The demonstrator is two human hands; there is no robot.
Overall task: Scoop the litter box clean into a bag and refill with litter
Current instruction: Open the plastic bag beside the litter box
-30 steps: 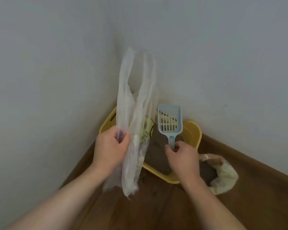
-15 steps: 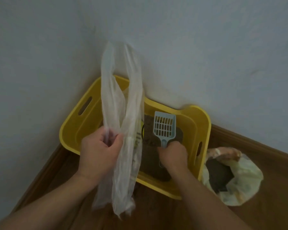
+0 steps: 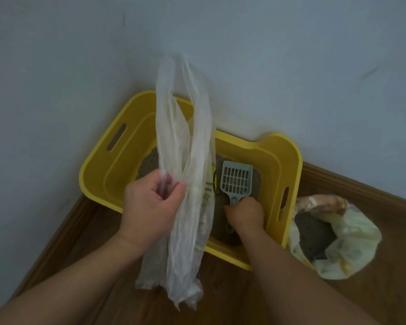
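A yellow litter box (image 3: pixel 288 165) sits in the corner of the room with grey-brown litter (image 3: pixel 148 163) inside. My left hand (image 3: pixel 150 205) pinches a thin clear plastic bag (image 3: pixel 185 160), which hangs in front of the box with its handles sticking upward. My right hand (image 3: pixel 245 213) is down inside the box, closed on the handle of a pale blue slotted scoop (image 3: pixel 236 180) whose head lies just above the litter. The bag hides the middle of the box.
An open yellowish bag of dark litter (image 3: pixel 352 245) stands on the wooden floor (image 3: pixel 232 299) right of the box. Grey walls (image 3: pixel 291 66) meet behind the box, with wooden skirting along their base.
My view has tilted down, so the whole box now shows. My right hand has lowered the scoop into the box. My left hand still holds the bag.
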